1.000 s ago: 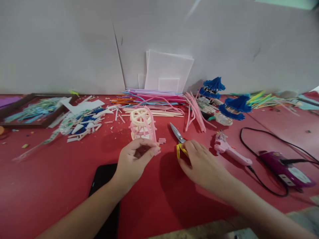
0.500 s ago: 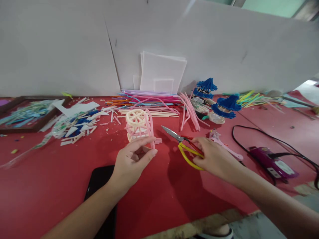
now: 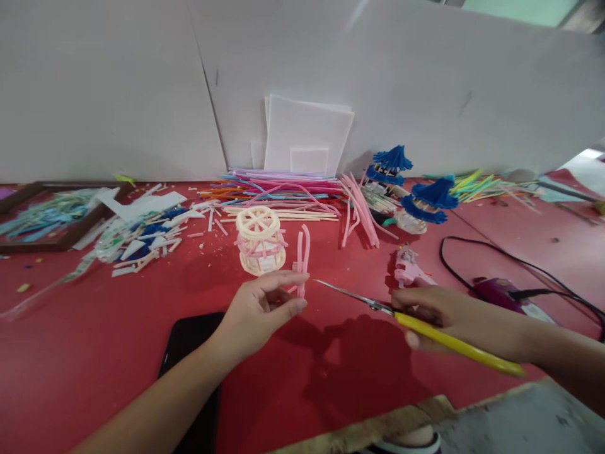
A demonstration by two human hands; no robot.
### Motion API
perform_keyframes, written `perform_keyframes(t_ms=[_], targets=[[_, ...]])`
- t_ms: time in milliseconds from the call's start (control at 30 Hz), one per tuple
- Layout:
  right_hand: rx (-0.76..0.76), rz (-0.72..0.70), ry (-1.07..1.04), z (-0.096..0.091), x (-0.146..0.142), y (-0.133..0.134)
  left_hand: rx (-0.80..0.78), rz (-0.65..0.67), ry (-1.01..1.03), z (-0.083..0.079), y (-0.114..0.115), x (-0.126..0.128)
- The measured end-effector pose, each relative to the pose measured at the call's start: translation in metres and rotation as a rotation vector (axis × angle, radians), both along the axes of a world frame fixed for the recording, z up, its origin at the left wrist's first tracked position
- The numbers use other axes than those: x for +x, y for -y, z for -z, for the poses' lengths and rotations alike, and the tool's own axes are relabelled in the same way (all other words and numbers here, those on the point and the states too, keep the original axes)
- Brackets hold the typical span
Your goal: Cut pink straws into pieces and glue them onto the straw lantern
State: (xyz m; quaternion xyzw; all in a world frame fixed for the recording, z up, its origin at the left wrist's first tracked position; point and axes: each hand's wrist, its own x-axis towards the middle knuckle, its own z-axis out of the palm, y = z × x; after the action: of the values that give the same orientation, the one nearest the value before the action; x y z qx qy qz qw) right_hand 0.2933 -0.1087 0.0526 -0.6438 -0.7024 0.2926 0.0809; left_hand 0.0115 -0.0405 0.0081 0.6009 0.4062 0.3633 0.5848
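Observation:
My left hand (image 3: pixel 262 312) pinches a bent pink straw (image 3: pixel 302 258) upright above the red table (image 3: pixel 94 340). My right hand (image 3: pixel 449 315) grips yellow-handled scissors (image 3: pixel 425 331), held level with the closed blades pointing left toward the straw. Just behind the straw stands a small round cage-like model (image 3: pixel 260 241) made of cream and pink straws.
A pile of coloured straws (image 3: pixel 283 189) and white sheets (image 3: pixel 305 135) lie against the back wall. Blue-topped straw models (image 3: pixel 428 198), a pink glue gun (image 3: pixel 409 265) and a purple device with a black cable (image 3: pixel 510 293) are on the right. Cut scraps (image 3: pixel 142 230) and a dark phone (image 3: pixel 189 353) sit left.
My right hand has lifted the scissors off the table and turned them toward the straw. My left hand has raised the pink straw away from the round model.

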Motion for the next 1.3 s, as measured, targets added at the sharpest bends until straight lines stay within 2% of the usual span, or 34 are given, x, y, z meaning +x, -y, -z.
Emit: perform_keyframes(t_ms=[100, 200, 433, 633, 1067, 1300], targets=[[-0.213, -0.21, -0.04, -0.001, -0.001, -0.003, -0.003, 0.054, -0.034, 0.003, -0.001, -0.002], [-0.256, -0.258, -0.031, -0.003, -0.001, -0.004, -0.033, 0.084, -0.057, 0.005, -0.002, -0.003], [-0.332, -0.228, -0.084, -0.004, -0.012, -0.005, -0.133, 0.171, -0.06, 0.003, 0.0, -0.001], [-0.369, -0.224, -0.121, -0.004, -0.019, -0.005, -0.159, 0.238, -0.051, 0.007, 0.001, -0.003], [-0.354, -0.264, -0.123, 0.001, -0.016, -0.009, -0.187, 0.269, -0.022, 0.005, 0.002, -0.002], [-0.377, -0.21, -0.112, 0.004, -0.017, -0.008, -0.196, 0.266, -0.027, 0.006, 0.002, -0.001]])
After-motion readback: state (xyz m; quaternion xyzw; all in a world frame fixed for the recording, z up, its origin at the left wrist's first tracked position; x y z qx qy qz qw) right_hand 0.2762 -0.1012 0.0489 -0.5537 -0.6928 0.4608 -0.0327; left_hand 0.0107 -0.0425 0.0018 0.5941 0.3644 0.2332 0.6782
